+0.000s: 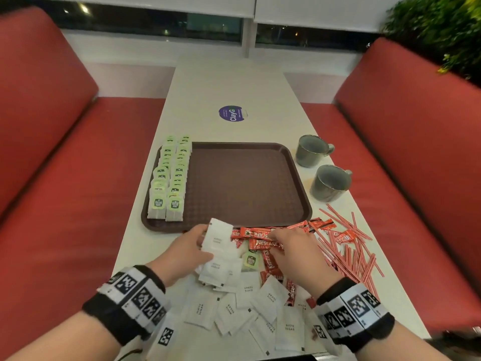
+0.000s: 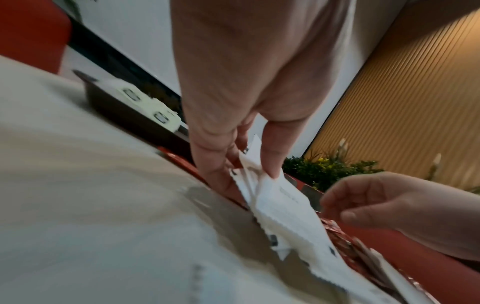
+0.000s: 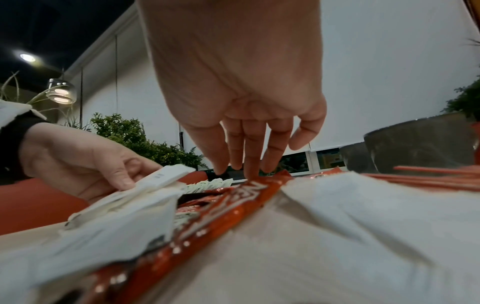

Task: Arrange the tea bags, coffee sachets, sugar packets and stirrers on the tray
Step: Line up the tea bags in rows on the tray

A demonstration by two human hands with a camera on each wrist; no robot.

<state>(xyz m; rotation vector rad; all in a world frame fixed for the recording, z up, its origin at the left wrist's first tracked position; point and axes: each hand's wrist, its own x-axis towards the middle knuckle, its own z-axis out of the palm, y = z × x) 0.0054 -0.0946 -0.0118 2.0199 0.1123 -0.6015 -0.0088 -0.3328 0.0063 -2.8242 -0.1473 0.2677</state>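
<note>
On the tabletop, largest to smallest:
Tabletop [image 1: 229,82]: long, pale, running away between two red bench seats [image 1: 52,157]; a round purple sticker [image 1: 232,113] lies beyond the tray.
Tray [image 1: 244,183]: brown, textured, in the middle of the tabletop; its centre and right part are bare.
Tea bags [image 1: 170,178]: green-and-white, overlapping in two rows down the left side of the tray, near edge to far edge; one more tea bag [image 1: 251,260] lies loose in the near pile.
Cups [image 1: 329,182]: two grey ones on their sides, right of the tray, one farther than the other.
Stirrers [image 1: 348,246]: red-and-white striped sticks scattered on the tabletop, near right of the tray.
Sugar packets [image 1: 244,306]: white, labelled "white sugar", heaped loosely at the near end between the two wrists.
Coffee sachets [image 1: 265,241]: red sticks piled just in front of the tray's near edge, some spread toward the stirrers.
Left hand [image 1: 186,252]: pinches a small stack of white sugar packets between thumb and fingers, lifted above the pile, just short of the tray's near edge.
Right hand [image 1: 294,250]: fingers straight and pointing down, close together, fingertips [image 3: 250,174] touching a red coffee sachet on top of the pile; grips nothing.
</note>
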